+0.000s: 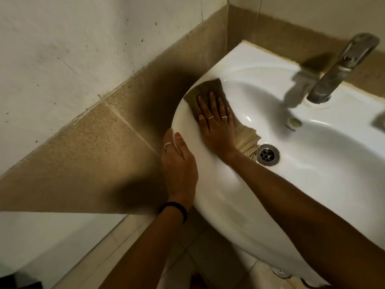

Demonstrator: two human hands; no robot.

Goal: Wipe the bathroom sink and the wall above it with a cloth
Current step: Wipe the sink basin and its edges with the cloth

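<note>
Flat-palmed, right hand (216,126) presses the cloth (210,90) onto the sink (312,163) rim w/ fingers straight and spread, no pinch, no curl. Cloth sits at centre of frame, draped over the rim's left curve and trailing down into the bowl toward the drain (268,154). Left hand (179,163) braces the sink's outer edge just below, thumb on top of the rim, fingers wrapped over the outside and mostly hidden.

Progress, as a guess: sink wipe is underway on the left rim; can't tell which parts are already done. Bowl, area round the tap (341,67) and the wall (312,9) above it at upper right prob. all remain. Side wall at upper left shows dark specks.

Materials: cloth is thin, brownish, folded in layers, frayed at the lower end. Sink is glossy white ceramic, rounded oval, bright highlights. Drain is metal w/ round holes. Tap is dull, spotted metal. Tan tile band behind looks matte, grainy; wall plaster off-white, rough.
</note>
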